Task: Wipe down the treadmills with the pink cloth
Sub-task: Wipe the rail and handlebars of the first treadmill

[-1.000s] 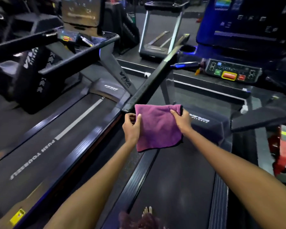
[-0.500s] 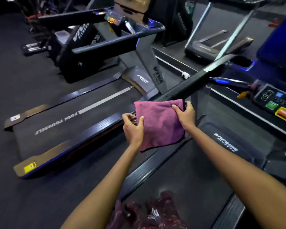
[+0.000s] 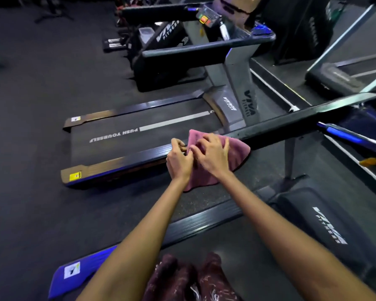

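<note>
The pink cloth [image 3: 234, 155] hangs in front of me at the near end of a black handrail [image 3: 291, 122]. My left hand [image 3: 179, 161] pinches the cloth's left edge with curled fingers. My right hand [image 3: 213, 156] lies over the cloth's upper part, fingers bent and gripping the fabric. I stand on one treadmill, whose side rail [image 3: 204, 222] runs below my arms. A second treadmill with a "PUSH YOURSELF" belt [image 3: 122, 135] lies beyond my hands on the left.
The left treadmill's console and handlebars [image 3: 208, 48] rise at the top centre. A blue handle [image 3: 347, 135] and part of my treadmill's console sit at the right. Its motor cover [image 3: 326, 224] is at lower right. Dark floor [image 3: 30, 148] spreads left.
My view has swung further left and down. My right hand moved from the cloth's right corner across to its upper left, close to my left hand, and the cloth is now bunched.
</note>
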